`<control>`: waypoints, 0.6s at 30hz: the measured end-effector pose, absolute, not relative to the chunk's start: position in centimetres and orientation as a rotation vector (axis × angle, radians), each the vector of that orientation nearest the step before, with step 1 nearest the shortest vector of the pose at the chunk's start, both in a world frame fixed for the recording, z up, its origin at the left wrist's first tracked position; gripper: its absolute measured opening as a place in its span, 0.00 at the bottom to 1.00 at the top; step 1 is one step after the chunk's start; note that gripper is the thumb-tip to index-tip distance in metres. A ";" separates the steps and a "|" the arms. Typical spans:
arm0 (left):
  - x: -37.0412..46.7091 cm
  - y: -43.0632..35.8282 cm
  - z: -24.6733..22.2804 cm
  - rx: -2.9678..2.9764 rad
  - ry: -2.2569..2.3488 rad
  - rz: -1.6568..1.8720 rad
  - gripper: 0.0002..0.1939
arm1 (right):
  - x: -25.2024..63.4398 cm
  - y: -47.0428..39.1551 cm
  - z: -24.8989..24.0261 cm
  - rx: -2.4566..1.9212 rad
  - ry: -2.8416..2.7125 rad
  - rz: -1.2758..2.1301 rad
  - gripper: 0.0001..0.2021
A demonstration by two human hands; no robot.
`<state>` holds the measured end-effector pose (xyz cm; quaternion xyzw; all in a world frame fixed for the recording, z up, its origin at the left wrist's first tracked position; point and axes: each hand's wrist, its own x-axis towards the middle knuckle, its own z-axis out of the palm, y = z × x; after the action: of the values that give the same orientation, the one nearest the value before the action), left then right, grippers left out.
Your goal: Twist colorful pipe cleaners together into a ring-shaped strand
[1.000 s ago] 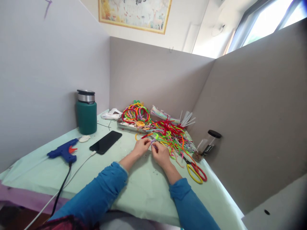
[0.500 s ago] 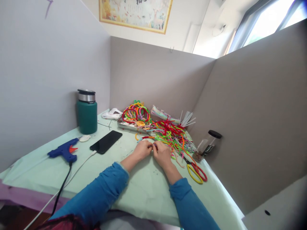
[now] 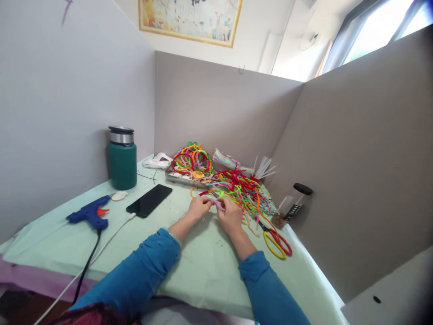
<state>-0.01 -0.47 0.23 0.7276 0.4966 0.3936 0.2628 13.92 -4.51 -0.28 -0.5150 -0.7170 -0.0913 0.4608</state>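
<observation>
Between my two hands runs a short purple pipe cleaner (image 3: 217, 204). My left hand (image 3: 199, 208) pinches its left end, and my right hand (image 3: 230, 215) closes on its right part. Just beyond my fingers an orange and red pipe cleaner piece (image 3: 207, 192) lies on the table. A tangled heap of coloured pipe cleaners (image 3: 238, 183) spreads behind and to the right of my right hand. The ends of the purple piece are partly hidden by my fingers.
A metal tray (image 3: 184, 181) holds pipe-cleaner rings and scraps. Scissors (image 3: 278, 243) and a clear jar (image 3: 294, 205) are on the right. On the left are a phone (image 3: 149, 201), a blue glue gun (image 3: 90, 213), its cord, and a green bottle (image 3: 122, 162). Grey partitions (image 3: 219, 99) surround the table.
My hands have drawn slightly apart and turned, so more of the purple pipe cleaner shows between them. The things on the table have stayed put.
</observation>
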 end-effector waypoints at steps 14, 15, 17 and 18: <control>0.0 0.8 -0.7 1.597 1.125 1.065 0.21 | 14.7 -2.7 -1.2 -1.271 -1.240 0.258 0.22; 0.0 0.7 -0.7 1.583 1.115 1.061 0.21 | 14.7 -2.7 -1.2 -1.265 -1.230 0.289 0.21; 0.1 0.5 -0.5 1.563 1.099 1.044 0.20 | 14.8 -2.7 -1.2 -1.260 -1.276 0.334 0.18; 0.1 0.4 -0.4 1.552 1.093 1.033 0.20 | 14.7 -2.7 -1.2 -1.255 -1.315 0.362 0.16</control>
<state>0.06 0.44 -0.37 0.6336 0.4462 0.4216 0.4709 14.72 -2.68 -1.19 -0.5416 -0.5673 0.1562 0.6004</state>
